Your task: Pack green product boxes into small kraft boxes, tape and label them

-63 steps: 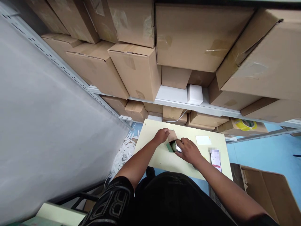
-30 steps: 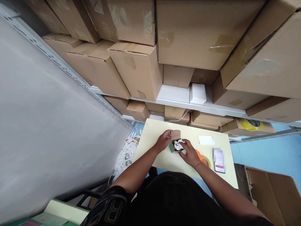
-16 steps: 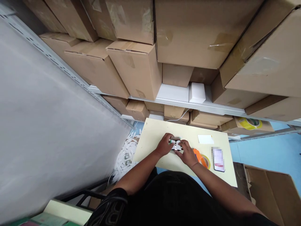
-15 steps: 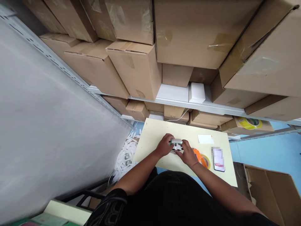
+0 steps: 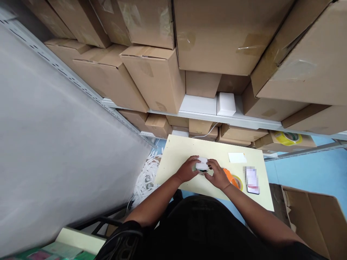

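Observation:
Over the front part of the pale yellow table (image 5: 184,146), both hands grip a small whitish box-like object (image 5: 202,164). My left hand (image 5: 189,169) closes on its left side, with a bit of green showing by the fingers. On its right side, my right hand (image 5: 217,174) holds it between thumb and fingers. A dark gap shows along the object's lower edge; its underside is hidden. Just right of my right hand lies an orange tape dispenser (image 5: 229,177) with a yellowish tape roll (image 5: 238,182).
A phone (image 5: 252,180) and a white card (image 5: 237,157) lie on the table's right side. Shelves with cardboard boxes (image 5: 154,79) rise behind it. White paper scraps (image 5: 146,175) pile up at left by the wall. An open carton (image 5: 311,216) stands at right.
The object has turned in my hands: its light, flat face now shows upward where a grey rounded edge and a shiny part showed before. Both hands stay nearly in place.

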{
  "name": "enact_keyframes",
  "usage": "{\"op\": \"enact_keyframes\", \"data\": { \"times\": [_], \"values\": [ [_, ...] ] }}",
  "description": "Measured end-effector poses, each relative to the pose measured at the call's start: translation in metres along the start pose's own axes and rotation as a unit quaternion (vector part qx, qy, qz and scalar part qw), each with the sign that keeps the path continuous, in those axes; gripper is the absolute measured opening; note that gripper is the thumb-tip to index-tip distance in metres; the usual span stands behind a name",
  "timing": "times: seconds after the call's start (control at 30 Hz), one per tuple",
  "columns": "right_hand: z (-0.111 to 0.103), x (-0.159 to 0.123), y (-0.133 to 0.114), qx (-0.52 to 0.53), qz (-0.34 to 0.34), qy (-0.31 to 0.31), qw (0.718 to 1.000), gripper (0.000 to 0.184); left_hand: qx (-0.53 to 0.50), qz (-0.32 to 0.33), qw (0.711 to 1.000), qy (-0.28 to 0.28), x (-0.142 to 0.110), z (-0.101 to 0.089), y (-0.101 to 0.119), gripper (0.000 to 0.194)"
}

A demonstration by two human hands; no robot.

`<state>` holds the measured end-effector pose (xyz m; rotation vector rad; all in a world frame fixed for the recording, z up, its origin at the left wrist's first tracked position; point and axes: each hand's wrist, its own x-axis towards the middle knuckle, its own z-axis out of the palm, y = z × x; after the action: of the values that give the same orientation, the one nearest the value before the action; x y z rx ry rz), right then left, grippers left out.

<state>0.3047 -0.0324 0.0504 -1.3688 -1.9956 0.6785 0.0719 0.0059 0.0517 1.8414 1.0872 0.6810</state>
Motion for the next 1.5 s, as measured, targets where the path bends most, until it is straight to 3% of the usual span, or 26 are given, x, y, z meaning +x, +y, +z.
{"op": "enact_keyframes", "data": {
  "times": [0.17, 0.43, 0.57, 0.77, 0.87, 0.97, 1.07, 1.2, 1.37, 1.5],
  "values": [
    [-0.001, -0.003, 0.001, -0.006, 0.014, 0.011, 1.0, 0.026, -0.001, 0.022, 1.0, -0.011, -0.004, 0.002, 0.0, 0.054],
    [-0.001, -0.006, 0.005, -0.057, -0.014, 0.025, 0.998, 0.022, 0.017, 0.032, 0.999, 0.021, -0.008, 0.008, 0.002, 0.041],
    [-0.002, -0.007, 0.006, -0.071, -0.024, 0.027, 0.997, 0.021, 0.036, 0.034, 0.999, 0.011, -0.008, 0.007, 0.001, 0.041],
    [-0.003, -0.013, 0.011, -0.124, -0.067, -0.036, 0.989, 0.024, 0.117, 0.105, 0.987, -0.019, -0.014, 0.006, -0.008, 0.039],
    [-0.001, -0.014, 0.011, -0.163, -0.078, -0.048, 0.982, 0.019, 0.149, 0.112, 0.982, -0.022, -0.016, 0.011, -0.009, 0.036],
    [0.001, -0.015, 0.009, -0.137, -0.054, -0.04, 0.988, 0.017, 0.148, 0.107, 0.983, -0.01, -0.02, 0.018, -0.009, 0.037],
    [0.002, -0.019, 0.01, -0.032, 0.022, -0.017, 0.999, 0.036, 0.104, 0.07, 0.992, 0.016, -0.028, 0.025, -0.011, 0.059],
    [0.01, -0.029, 0.024, 0.104, 0.179, -0.028, 0.978, 0.06, -0.027, -0.074, 0.995, 0.053, -0.041, 0.039, -0.02, 0.095],
    [0.031, -0.033, 0.042, 0.183, 0.29, -0.145, 0.928, 0.075, -0.14, -0.205, 0.969, 0.008, -0.046, 0.063, -0.035, 0.094],
    [0.051, -0.02, 0.048, 0.2, 0.298, -0.148, 0.922, 0.076, -0.198, -0.228, 0.953, 0.027, -0.041, 0.072, -0.046, 0.097]
  ]
}}
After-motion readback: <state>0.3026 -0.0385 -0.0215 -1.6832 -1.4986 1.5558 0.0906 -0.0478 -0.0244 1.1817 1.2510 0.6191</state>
